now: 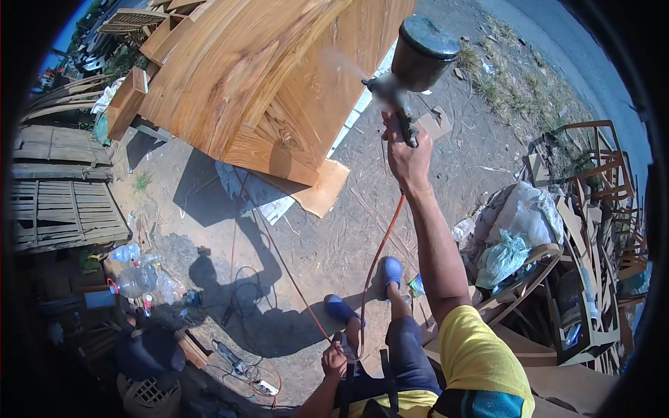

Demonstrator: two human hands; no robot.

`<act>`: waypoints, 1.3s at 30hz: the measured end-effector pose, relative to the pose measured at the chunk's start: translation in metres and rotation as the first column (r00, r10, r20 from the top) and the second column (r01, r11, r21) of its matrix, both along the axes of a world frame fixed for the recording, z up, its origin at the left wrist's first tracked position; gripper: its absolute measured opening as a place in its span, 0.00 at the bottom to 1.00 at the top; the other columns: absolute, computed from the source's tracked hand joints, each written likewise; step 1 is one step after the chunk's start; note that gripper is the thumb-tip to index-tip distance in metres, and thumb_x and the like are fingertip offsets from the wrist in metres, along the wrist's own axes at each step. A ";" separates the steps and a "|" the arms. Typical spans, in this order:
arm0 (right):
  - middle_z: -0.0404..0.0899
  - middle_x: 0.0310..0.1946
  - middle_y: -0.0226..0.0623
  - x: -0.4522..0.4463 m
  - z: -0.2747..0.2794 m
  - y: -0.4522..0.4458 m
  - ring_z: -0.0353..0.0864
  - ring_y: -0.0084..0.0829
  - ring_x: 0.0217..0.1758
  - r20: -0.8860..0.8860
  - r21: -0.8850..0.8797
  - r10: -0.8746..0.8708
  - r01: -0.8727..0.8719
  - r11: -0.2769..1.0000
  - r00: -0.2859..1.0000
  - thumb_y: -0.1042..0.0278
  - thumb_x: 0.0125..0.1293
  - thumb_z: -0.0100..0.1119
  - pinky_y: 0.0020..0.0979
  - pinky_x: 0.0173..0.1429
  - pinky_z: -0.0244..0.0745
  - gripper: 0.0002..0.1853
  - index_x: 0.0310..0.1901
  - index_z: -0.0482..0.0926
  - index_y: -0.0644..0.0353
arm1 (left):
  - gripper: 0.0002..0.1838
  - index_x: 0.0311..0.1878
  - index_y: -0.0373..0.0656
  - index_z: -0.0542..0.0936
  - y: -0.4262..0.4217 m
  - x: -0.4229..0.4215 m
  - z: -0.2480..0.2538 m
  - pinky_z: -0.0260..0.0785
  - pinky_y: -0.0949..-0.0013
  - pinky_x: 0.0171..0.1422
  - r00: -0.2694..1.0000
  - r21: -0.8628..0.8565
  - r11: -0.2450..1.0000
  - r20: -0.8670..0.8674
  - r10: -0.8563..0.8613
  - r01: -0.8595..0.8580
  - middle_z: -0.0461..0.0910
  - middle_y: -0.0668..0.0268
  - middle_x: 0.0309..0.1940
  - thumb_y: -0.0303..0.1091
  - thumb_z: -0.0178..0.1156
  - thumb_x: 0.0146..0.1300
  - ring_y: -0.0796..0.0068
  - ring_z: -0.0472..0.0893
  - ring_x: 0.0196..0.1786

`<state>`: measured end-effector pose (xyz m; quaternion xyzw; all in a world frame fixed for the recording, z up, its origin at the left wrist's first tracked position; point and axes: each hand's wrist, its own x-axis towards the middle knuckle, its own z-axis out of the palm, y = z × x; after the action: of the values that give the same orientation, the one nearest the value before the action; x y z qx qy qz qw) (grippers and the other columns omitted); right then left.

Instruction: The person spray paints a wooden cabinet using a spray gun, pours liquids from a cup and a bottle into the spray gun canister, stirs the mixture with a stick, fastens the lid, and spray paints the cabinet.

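My right hand (410,159) is stretched forward, its fingers wrapped round the handle of a spray gun (402,115). A dark paint cup (426,54) sits on the gun, and a pale mist leaves its nozzle toward a large wooden piece with varnish-brown grain (279,76). The gun is apart from the wood, off its right edge. Down by my thigh, my left hand (334,360) is closed round a red air hose (376,261), which runs up to my right wrist. Part of the gun's body is blurred.
Wood offcuts and plastic bags (519,223) are heaped at right, beside stacked chair frames (603,150). Water bottles (136,279) and an angle grinder (230,357) lie at left. Hose and cable loops (244,285) cross the ground near my feet. A cut board (324,188) lies below the wooden piece.
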<state>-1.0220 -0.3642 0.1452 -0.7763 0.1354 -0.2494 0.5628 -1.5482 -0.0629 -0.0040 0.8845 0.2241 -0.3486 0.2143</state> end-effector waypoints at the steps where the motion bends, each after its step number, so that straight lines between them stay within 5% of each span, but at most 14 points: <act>1: 0.79 0.19 0.43 0.011 0.016 -0.008 0.77 0.32 0.20 0.019 -0.064 -0.042 0.044 0.997 0.999 0.50 0.75 0.69 0.38 0.31 0.72 0.21 0.42 0.86 0.66 | 0.16 0.52 0.48 0.86 0.002 0.000 -0.003 0.79 0.44 0.57 0.999 0.009 1.000 -0.017 -0.029 0.029 0.89 0.54 0.48 0.39 0.48 0.78 0.44 0.87 0.53; 4: 0.79 0.19 0.42 0.030 0.052 -0.028 0.76 0.31 0.21 0.023 -0.091 -0.070 0.072 0.993 0.997 0.50 0.75 0.70 0.37 0.32 0.73 0.20 0.44 0.87 0.65 | 0.19 0.49 0.46 0.87 0.012 -0.006 -0.014 0.79 0.47 0.58 0.955 -0.033 0.998 0.292 -0.043 0.055 0.90 0.56 0.45 0.38 0.44 0.81 0.44 0.87 0.53; 6: 0.79 0.20 0.43 0.029 0.066 -0.034 0.76 0.31 0.22 0.009 -0.053 -0.055 0.055 0.997 0.998 0.50 0.75 0.70 0.37 0.33 0.74 0.20 0.45 0.88 0.64 | 0.19 0.54 0.46 0.88 0.031 -0.017 -0.038 0.79 0.48 0.56 0.969 0.019 1.000 0.245 -0.007 0.002 0.89 0.51 0.40 0.39 0.46 0.82 0.43 0.87 0.49; 8: 0.80 0.21 0.43 0.015 0.070 -0.038 0.78 0.31 0.24 -0.052 -0.061 0.052 -0.055 0.997 0.997 0.49 0.75 0.69 0.38 0.35 0.74 0.21 0.48 0.88 0.64 | 0.19 0.54 0.47 0.88 0.021 0.021 0.018 0.78 0.47 0.54 0.989 0.021 0.997 0.129 0.074 -0.077 0.88 0.48 0.37 0.40 0.47 0.81 0.41 0.87 0.47; 9: 0.84 0.25 0.33 -0.002 0.089 -0.037 0.83 0.22 0.30 -0.187 -0.120 0.088 -0.112 0.987 0.978 0.49 0.77 0.66 0.31 0.36 0.75 0.22 0.41 0.89 0.66 | 0.18 0.52 0.47 0.88 0.022 0.022 0.031 0.76 0.44 0.52 0.960 0.035 0.999 0.279 -0.015 0.006 0.88 0.48 0.37 0.39 0.48 0.81 0.40 0.86 0.45; 12: 0.84 0.25 0.33 -0.042 0.093 -0.035 0.82 0.23 0.30 -0.130 -0.019 0.273 -0.278 0.960 0.953 0.47 0.76 0.67 0.32 0.37 0.75 0.24 0.38 0.90 0.65 | 0.19 0.51 0.47 0.88 0.038 0.027 0.057 0.75 0.41 0.52 0.969 -0.046 0.993 0.219 0.116 -0.108 0.88 0.47 0.37 0.40 0.46 0.81 0.38 0.86 0.45; 15: 0.85 0.24 0.39 -0.066 0.110 -0.044 0.84 0.27 0.30 -0.357 0.131 0.466 -0.451 0.883 0.809 0.42 0.75 0.68 0.36 0.39 0.78 0.25 0.45 0.90 0.62 | 0.22 0.51 0.46 0.88 0.053 0.016 0.072 0.74 0.39 0.51 0.961 0.016 0.996 0.265 0.084 -0.091 0.87 0.46 0.37 0.42 0.43 0.81 0.37 0.85 0.45; 18: 0.85 0.24 0.39 -0.051 0.106 -0.054 0.83 0.27 0.29 -0.308 0.128 0.434 -0.416 0.900 0.846 0.41 0.75 0.68 0.36 0.39 0.78 0.26 0.46 0.91 0.62 | 0.22 0.48 0.47 0.88 0.055 0.021 0.098 0.73 0.37 0.52 0.956 0.058 0.992 0.279 0.089 -0.109 0.87 0.44 0.37 0.42 0.43 0.81 0.35 0.85 0.46; 19: 0.83 0.22 0.33 -0.039 0.108 -0.059 0.80 0.24 0.29 -0.277 0.056 0.371 -0.370 0.927 0.886 0.37 0.75 0.66 0.35 0.35 0.74 0.30 0.34 0.87 0.64 | 0.23 0.47 0.46 0.89 0.055 0.025 0.104 0.73 0.37 0.52 0.947 0.071 0.992 0.312 0.073 -0.100 0.87 0.44 0.38 0.42 0.43 0.81 0.35 0.85 0.46; 24: 0.83 0.21 0.35 0.055 0.089 -0.105 0.83 0.29 0.27 -0.182 -0.042 0.111 -0.120 0.992 0.977 0.31 0.73 0.64 0.37 0.36 0.76 0.35 0.33 0.88 0.63 | 0.24 0.46 0.42 0.90 0.033 0.044 0.135 0.75 0.40 0.54 0.931 0.022 0.986 0.333 0.147 -0.164 0.89 0.45 0.40 0.43 0.44 0.82 0.37 0.86 0.47; 28: 0.85 0.22 0.38 0.120 0.094 -0.135 0.85 0.30 0.29 -0.157 0.083 0.033 -0.020 0.996 0.987 0.27 0.70 0.65 0.37 0.39 0.78 0.38 0.32 0.88 0.65 | 0.22 0.46 0.39 0.90 -0.005 0.070 0.152 0.76 0.47 0.58 0.920 -0.012 0.979 0.341 0.195 -0.203 0.90 0.49 0.44 0.40 0.47 0.82 0.44 0.88 0.51; 33: 0.86 0.23 0.39 0.172 0.095 -0.159 0.86 0.32 0.28 -0.116 -0.040 -0.118 0.114 0.993 0.986 0.28 0.69 0.67 0.38 0.38 0.79 0.37 0.33 0.88 0.66 | 0.21 0.48 0.38 0.89 -0.037 0.098 0.156 0.77 0.50 0.61 0.918 -0.075 0.984 0.355 0.177 -0.161 0.91 0.51 0.45 0.38 0.47 0.82 0.47 0.89 0.52; 36: 0.85 0.23 0.38 0.176 0.095 -0.164 0.85 0.32 0.28 -0.183 -0.135 -0.120 0.096 0.986 0.976 0.29 0.70 0.66 0.38 0.38 0.79 0.36 0.33 0.88 0.64 | 0.21 0.48 0.38 0.89 -0.042 0.108 0.161 0.77 0.49 0.60 0.912 -0.082 0.989 0.385 0.143 -0.120 0.91 0.50 0.45 0.38 0.47 0.82 0.46 0.89 0.51; 39: 0.85 0.23 0.40 0.153 0.100 -0.161 0.86 0.35 0.29 -0.144 -0.011 0.004 -0.006 1.000 0.990 0.29 0.71 0.65 0.40 0.39 0.78 0.36 0.32 0.88 0.64 | 0.22 0.47 0.39 0.89 -0.031 0.114 0.158 0.77 0.48 0.58 0.903 -0.087 0.987 0.398 0.161 -0.137 0.91 0.50 0.43 0.39 0.46 0.82 0.45 0.89 0.51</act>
<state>-0.8689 -0.5250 0.2451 -0.7959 0.1723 -0.1919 0.5477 -1.4339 -0.0936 0.1543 0.9112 0.2320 -0.1475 0.3069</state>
